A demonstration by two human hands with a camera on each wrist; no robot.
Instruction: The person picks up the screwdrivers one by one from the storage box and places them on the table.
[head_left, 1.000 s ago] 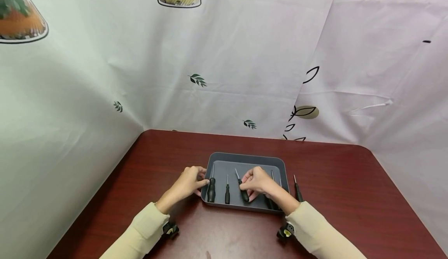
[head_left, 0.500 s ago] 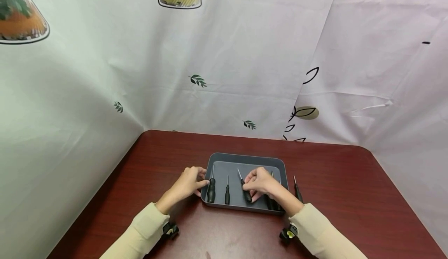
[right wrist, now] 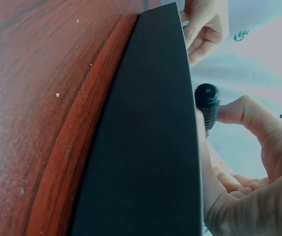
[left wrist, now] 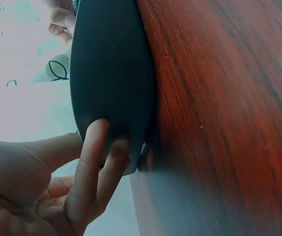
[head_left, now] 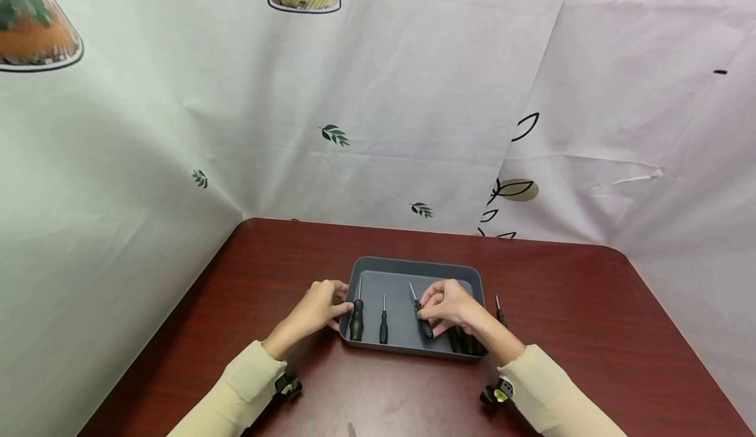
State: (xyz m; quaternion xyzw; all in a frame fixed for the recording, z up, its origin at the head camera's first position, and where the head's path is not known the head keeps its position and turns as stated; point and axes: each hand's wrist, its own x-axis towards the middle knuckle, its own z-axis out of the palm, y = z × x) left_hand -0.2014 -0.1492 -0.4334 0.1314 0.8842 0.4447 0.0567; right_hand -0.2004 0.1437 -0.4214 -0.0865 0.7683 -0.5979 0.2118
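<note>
- The held screwdriver (head_left: 426, 327) is over the right half of the tray, handle toward the person, tip pointing away and slightly left; whether it touches the tray floor, I cannot tell.
- The right hand (head_left: 450, 307) pinches its black handle between thumb and curled fingers, nearly closed.
- A slim screwdriver (head_left: 384, 329) lies just left of it in the tray, and a thick screwdriver (head_left: 357, 322) lies along the left wall.
- Dark handles (head_left: 463, 342) sit in the near right corner, partly hidden by the right forearm.
- The left hand (head_left: 315, 307) grips the left side of the grey tray (head_left: 413, 269), thumb over the rim, fingers against the outer wall.
- Another screwdriver (head_left: 500, 312) lies on the reddish table (head_left: 590, 332) beyond the tray's right side, partly hidden.
- Behind hangs a pale sheet (head_left: 378, 96) with leaf prints.
</note>
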